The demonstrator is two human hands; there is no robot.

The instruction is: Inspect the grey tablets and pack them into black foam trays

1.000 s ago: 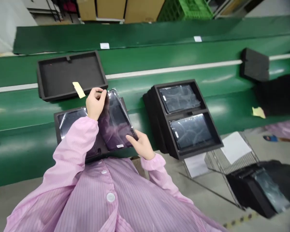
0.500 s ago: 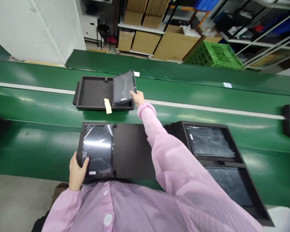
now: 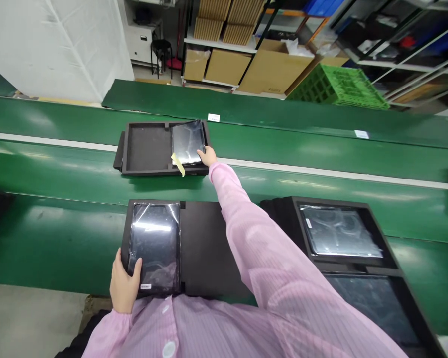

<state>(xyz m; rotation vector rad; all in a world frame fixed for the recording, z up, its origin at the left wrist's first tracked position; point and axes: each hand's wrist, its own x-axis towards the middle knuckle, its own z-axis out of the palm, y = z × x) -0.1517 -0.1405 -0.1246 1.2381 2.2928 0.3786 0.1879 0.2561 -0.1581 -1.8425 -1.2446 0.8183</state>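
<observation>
My right hand (image 3: 208, 156) reaches out over the far black tray (image 3: 147, 172), thumb on top of a film-wrapped tablet (image 3: 186, 141) that lies in the tray's right compartment. The left compartment holds nothing. A yellow paper strip (image 3: 178, 164) hangs over that tray's front wall. Close to my body, my left hand (image 3: 125, 283) grips the left edge of the near black tray (image 3: 125, 243), its thumb resting on another wrapped tablet (image 3: 157, 243). Bare black surface (image 3: 203, 243) shows in the near tray's right half, partly behind my right arm.
To the right, another black tray (image 3: 383, 271) holds two wrapped tablets (image 3: 339, 229). The green conveyor belt (image 3: 59, 223) runs across, with a pale strip (image 3: 321, 175) along it. White labels (image 3: 213, 118) lie toward the back. Beyond stand cardboard boxes (image 3: 229, 67) and a green crate (image 3: 336, 87).
The tablet in my right hand has gone from tilted above the far tray to lying down in its right compartment. The yellow strip has shifted right. My left hand keeps its grip.
</observation>
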